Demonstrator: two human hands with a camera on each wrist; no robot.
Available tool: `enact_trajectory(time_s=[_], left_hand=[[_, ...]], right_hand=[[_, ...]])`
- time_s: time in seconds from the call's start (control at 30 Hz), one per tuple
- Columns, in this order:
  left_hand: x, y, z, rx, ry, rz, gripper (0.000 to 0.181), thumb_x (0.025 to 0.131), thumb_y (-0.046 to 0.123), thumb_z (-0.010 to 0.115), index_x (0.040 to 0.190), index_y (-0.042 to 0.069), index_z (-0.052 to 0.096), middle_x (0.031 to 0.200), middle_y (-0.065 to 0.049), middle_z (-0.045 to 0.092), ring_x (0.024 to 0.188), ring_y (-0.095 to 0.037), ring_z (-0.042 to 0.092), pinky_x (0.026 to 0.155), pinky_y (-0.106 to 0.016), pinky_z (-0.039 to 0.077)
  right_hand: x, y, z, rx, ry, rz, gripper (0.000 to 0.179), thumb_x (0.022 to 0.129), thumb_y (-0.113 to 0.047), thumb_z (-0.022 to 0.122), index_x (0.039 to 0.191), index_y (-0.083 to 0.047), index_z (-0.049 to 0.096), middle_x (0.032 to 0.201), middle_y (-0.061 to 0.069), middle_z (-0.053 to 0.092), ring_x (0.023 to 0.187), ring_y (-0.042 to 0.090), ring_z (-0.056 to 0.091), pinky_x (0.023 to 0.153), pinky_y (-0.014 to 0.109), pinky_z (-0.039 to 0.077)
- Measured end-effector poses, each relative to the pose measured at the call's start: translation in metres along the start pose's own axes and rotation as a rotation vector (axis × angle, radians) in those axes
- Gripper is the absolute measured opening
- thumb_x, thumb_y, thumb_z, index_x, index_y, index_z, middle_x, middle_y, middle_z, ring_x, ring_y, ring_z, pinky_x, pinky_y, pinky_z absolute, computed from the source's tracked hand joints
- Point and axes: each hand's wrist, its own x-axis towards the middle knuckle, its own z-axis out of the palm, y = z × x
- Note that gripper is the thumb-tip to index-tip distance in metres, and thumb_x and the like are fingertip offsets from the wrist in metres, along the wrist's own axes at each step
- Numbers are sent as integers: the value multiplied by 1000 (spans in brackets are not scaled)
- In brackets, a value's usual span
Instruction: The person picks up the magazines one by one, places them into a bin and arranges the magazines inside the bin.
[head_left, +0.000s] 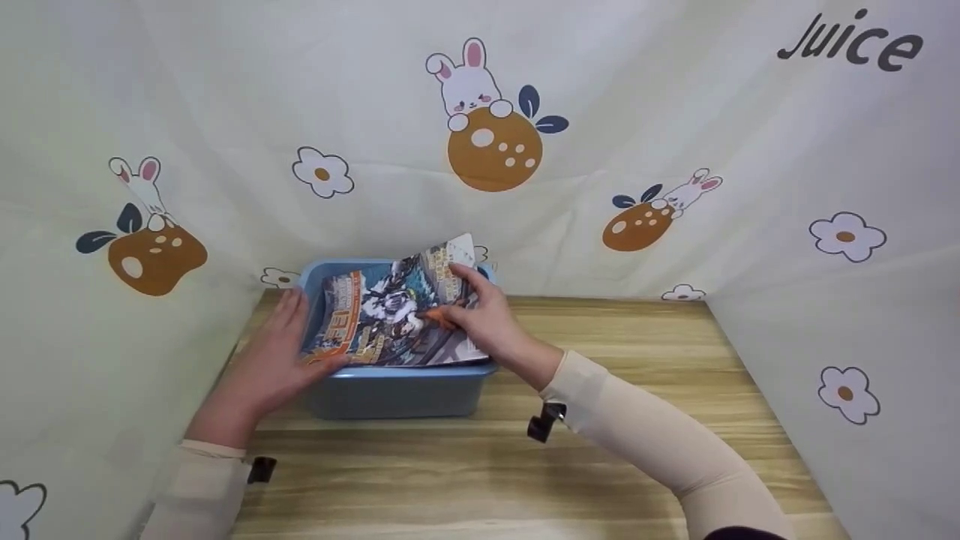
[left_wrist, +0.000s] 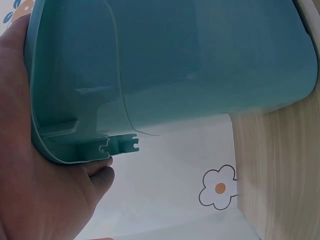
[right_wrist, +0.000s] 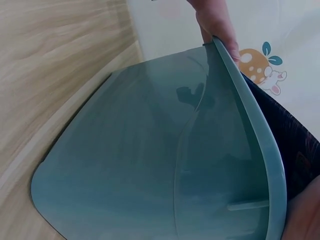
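A magazine (head_left: pixel 394 304) with a colourful printed cover lies tilted in the top of a blue plastic bin (head_left: pixel 397 394). Its upper right corner rises above the rim. My right hand (head_left: pixel 491 319) holds the magazine at its right side, thumb on the cover; some of its fingers are hidden. At the bin's left end, my left hand (head_left: pixel 274 364) grips the rim, with its thumb over the front corner. The left wrist view shows fingertips (left_wrist: pixel 102 181) curled beneath that rim. In the right wrist view, the magazine's dark surface (right_wrist: pixel 287 127) shows beyond the rim. Whatever lies under it is hidden.
The bin stands on a wood-grain table (head_left: pixel 600 450), near its back left corner. Pale fabric walls (head_left: pixel 675 97) printed with rabbits, oranges and flowers enclose the back and sides. Small black devices (head_left: pixel 546 421) are strapped at both wrists.
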Motion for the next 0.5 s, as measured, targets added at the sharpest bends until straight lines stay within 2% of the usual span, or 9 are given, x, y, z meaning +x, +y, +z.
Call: enact_trajectory(time_s=[0.1, 0.2, 0.27, 0.33, 0.4, 0.5], left_hand=[[-1, -1, 0, -14, 3, 11, 129, 94, 79, 69, 173, -8, 14, 182, -30, 5, 168, -51, 6, 126, -76, 21], [-1, -1, -1, -25, 0, 13, 127, 96, 76, 70, 173, -7, 13, 182, -29, 3, 168, -51, 6, 126, -76, 21], [-2, -1, -1, -28, -3, 11, 127, 96, 76, 70, 173, -7, 12, 182, -29, 2, 168, -51, 6, 126, -77, 21], [-2, -1, -1, -25, -3, 13, 128, 95, 77, 70, 173, -7, 12, 182, -28, 2, 168, -51, 5, 127, -76, 20], [-2, -1, -1, -24, -2, 14, 129, 95, 78, 69, 173, -7, 12, 182, -28, 2, 168, -50, 5, 128, -75, 19], [-1, -3, 0, -18, 0, 19, 131, 94, 81, 67, 173, -7, 12, 182, -28, 2, 169, -49, 4, 129, -73, 19]], right_hand=[[0, -1, 1, -6, -10, 11, 82, 98, 11, 69, 172, -13, 40, 122, 26, 75, 93, 24, 82, 81, 30, 66], [0, -2, 2, -18, -19, 21, 83, 99, 8, 70, 172, -16, 40, 116, 26, 78, 96, 24, 83, 83, 28, 65], [1, -2, 2, -28, -30, 21, 83, 100, 6, 71, 173, -16, 38, 120, 26, 77, 98, 26, 82, 85, 29, 66], [1, -2, 2, -41, -49, 13, 84, 101, 5, 71, 174, -16, 35, 134, 26, 70, 102, 30, 82, 90, 33, 66], [0, -2, 2, -108, -58, -7, 84, 102, 1, 72, 175, -16, 34, 153, 27, 55, 112, 33, 78, 97, 37, 64], [-1, -2, 2, -265, -8, -54, 77, 102, -6, 75, 170, -15, 42, 155, 25, 41, 122, 32, 65, 104, 39, 56]])
